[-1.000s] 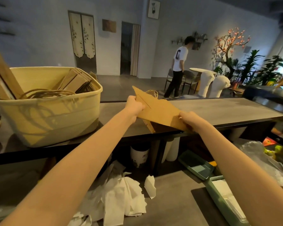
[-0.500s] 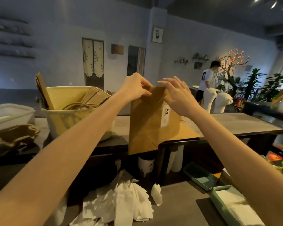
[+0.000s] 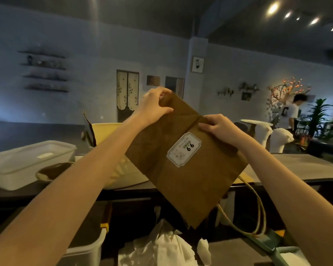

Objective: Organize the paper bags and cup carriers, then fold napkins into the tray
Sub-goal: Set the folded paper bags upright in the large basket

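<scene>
Above the counter [image 3: 306,167], the left hand [image 3: 154,106] pinches and the right hand [image 3: 217,127] grips the paper bag [image 3: 185,169], whose dangling handles [image 3: 258,212] could snag the counter edge.

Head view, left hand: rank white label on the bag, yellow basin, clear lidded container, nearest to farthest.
From the left hand, which pinches the upper corner of the brown paper bag:
1. White label, on the bag's face, lower right of the hand.
2. Yellow basin, on the counter, below and left, behind the forearm.
3. Clear lidded container, far left on the counter.
</scene>
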`<state>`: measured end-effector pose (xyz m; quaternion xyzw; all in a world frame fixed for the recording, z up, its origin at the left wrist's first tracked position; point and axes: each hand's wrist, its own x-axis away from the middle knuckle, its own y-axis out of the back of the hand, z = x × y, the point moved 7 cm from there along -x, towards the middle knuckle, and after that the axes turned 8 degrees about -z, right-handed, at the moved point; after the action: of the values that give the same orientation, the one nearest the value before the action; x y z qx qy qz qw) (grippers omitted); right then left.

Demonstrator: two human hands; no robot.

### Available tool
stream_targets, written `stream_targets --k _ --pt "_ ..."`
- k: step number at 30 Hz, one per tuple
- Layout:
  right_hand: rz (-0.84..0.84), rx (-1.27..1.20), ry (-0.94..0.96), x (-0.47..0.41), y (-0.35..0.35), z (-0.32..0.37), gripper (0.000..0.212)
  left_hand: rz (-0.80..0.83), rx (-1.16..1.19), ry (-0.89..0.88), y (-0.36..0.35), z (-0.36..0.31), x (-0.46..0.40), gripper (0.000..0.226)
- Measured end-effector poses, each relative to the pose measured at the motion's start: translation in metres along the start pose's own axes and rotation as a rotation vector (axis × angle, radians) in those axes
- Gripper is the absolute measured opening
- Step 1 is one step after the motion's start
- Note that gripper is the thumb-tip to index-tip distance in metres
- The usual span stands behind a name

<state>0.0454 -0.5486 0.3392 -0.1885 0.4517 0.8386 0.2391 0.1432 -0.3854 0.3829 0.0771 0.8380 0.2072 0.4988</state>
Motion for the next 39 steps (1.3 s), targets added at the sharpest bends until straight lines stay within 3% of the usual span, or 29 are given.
stream_targets --k 6,11,20,28,33,36,39 --pt "-0.338 -0.018 -0.132 -0.028 -0.001 -0.018 0.024 -0.074 0.054 0.152 0.031 0.054 0.004 0.016" --pt "-0.543 -0.126 -0.370 -0.042 -0.012 -0.041 0.035 -0.059 0.031 0.263 0.039 0.099 0.018 0.015" --pt "-0.561 0.191 -0.379 -0.045 -0.024 -0.052 0.035 0.127 -0.063 0.320 0.018 0.139 0.027 0.010" --pt "-0.485 -0.006 -0.428 -0.047 -0.032 -0.061 0.037 0.245 -0.046 0.329 0.002 0.136 0.026 0.017" --pt "-0.446 -0.097 -0.423 -0.048 -0.035 -0.057 0.036 0.544 -0.111 0.267 -0.009 0.120 0.039 0.017" --pt "-0.455 -0.211 -0.465 -0.052 -0.038 -0.052 0.035 0.493 -0.130 0.243 0.002 0.120 0.039 0.014" --pt "-0.465 -0.316 -0.506 -0.060 -0.044 -0.042 0.035 0.295 -0.167 0.245 0.030 0.121 0.029 0.011"
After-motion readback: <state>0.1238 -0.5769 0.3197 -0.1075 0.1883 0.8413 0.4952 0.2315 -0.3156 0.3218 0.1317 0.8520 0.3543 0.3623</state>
